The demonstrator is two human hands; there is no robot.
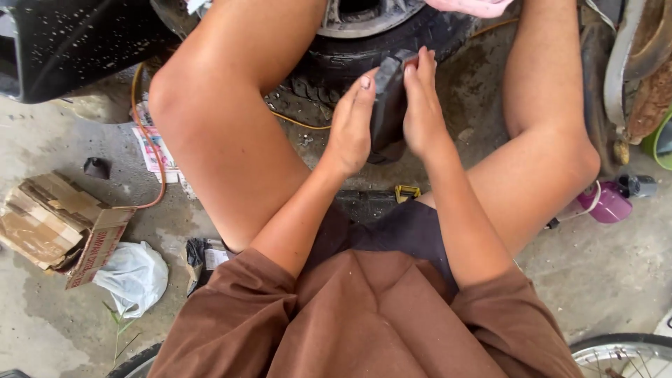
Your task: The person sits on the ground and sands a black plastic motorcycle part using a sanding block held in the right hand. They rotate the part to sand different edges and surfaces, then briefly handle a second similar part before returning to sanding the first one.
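I sit on the ground with both knees raised and apart. A dark grey, flat rubber piece [389,105] stands upright between my palms. My left hand [352,126] presses flat against its left face, fingers straight. My right hand [421,105] presses its right face, fingertips at the top edge. Just beyond the hands lies a black knobby tyre [364,56] with a grey wheel rim [360,19] at the top of the view.
A torn cardboard box [56,227] and a white plastic bag [133,274] lie on the concrete at left. An orange hose [150,140] curves past printed paper. A purple bottle [607,203] lies at right. A bicycle wheel [623,353] shows at bottom right.
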